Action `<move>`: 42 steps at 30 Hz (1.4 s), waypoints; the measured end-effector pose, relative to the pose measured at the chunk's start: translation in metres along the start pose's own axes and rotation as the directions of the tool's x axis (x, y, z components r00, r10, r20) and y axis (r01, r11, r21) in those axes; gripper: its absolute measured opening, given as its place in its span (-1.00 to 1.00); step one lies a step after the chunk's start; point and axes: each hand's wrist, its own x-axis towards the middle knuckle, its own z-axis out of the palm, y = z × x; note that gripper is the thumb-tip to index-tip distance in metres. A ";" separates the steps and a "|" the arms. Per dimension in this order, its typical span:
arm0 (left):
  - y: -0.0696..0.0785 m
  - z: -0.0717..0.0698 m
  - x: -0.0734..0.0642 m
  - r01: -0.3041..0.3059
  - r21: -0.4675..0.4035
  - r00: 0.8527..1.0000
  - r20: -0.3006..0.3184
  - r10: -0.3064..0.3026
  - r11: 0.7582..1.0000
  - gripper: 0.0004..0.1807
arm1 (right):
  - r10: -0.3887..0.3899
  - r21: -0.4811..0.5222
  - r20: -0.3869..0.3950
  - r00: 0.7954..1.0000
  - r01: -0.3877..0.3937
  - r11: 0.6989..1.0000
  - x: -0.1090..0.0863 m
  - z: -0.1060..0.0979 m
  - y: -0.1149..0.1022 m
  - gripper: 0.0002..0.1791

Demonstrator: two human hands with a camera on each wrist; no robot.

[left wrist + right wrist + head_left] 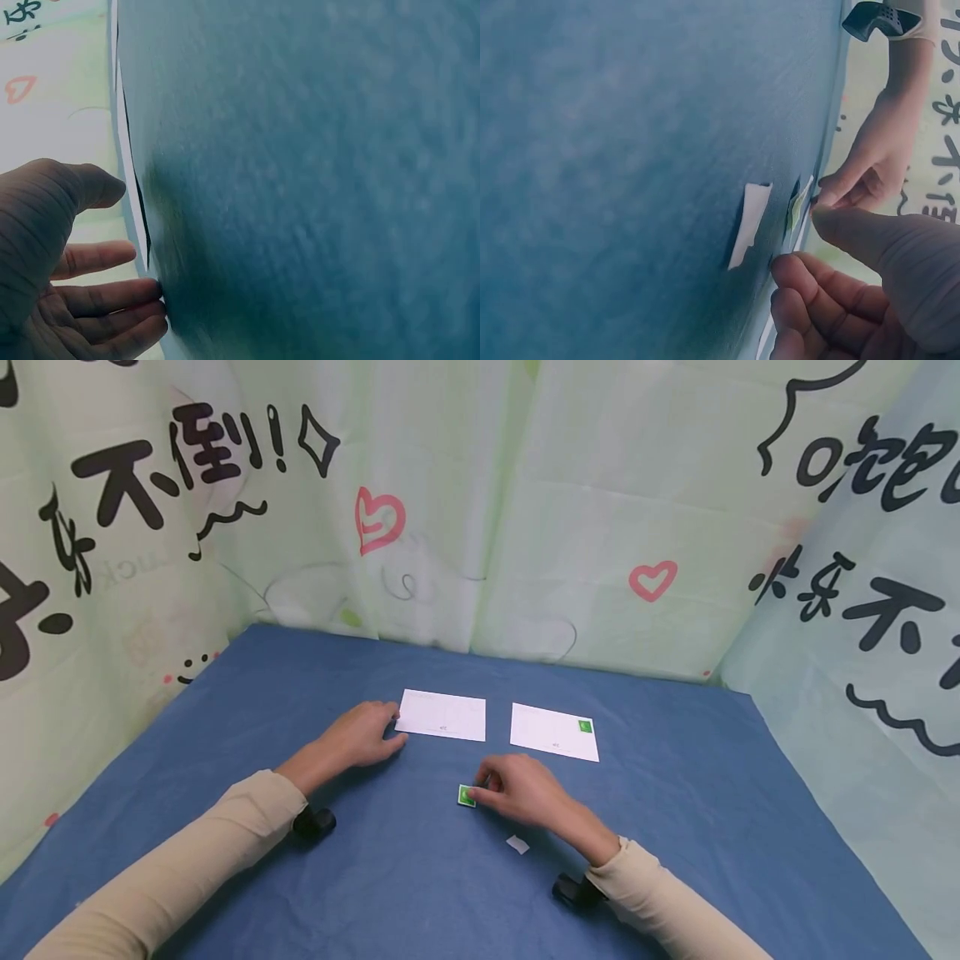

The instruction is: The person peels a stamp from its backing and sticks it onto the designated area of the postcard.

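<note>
Two white rectangular cards lie flat on the blue cloth. My left hand is at the left edge of the left card, its thumb and fingers spread apart; in the left wrist view that card is a thin white strip near the fingertips. The right card bears a green stamp in its upper right corner. Nearer to me, my right hand reaches a loose green stamp, the thumb overlapping its right side. In the right wrist view a gap shows between thumb and forefinger beside that stamp.
A small white paper scrap lies on the blue cloth, in front of the right hand. A pale printed curtain hangs behind the table and along both sides. Black wrist cameras sit under both forearms.
</note>
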 end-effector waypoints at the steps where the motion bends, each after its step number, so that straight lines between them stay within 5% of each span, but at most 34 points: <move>1: 0.000 0.000 0.000 0.003 0.001 1.000 0.007 -0.003 1.000 -0.59 | 0.008 -0.002 0.001 1.000 -0.008 1.000 0.001 0.000 0.000 -0.85; 24: 0.000 0.002 0.006 -0.011 0.104 0.999 0.053 0.005 0.995 -0.71 | 0.076 0.082 0.108 0.991 -0.085 0.993 0.013 0.000 0.005 -0.84; 32: -0.001 0.004 -0.003 -0.001 0.021 1.000 -0.009 0.001 1.000 -0.66 | 0.065 0.135 0.085 0.994 -0.076 0.988 0.011 0.007 0.008 -0.84; 42: 0.028 0.003 -0.028 -0.062 -0.175 0.990 -0.134 0.039 0.983 -0.64 | 0.075 0.261 0.033 0.997 -0.082 0.962 0.000 0.006 0.008 -0.83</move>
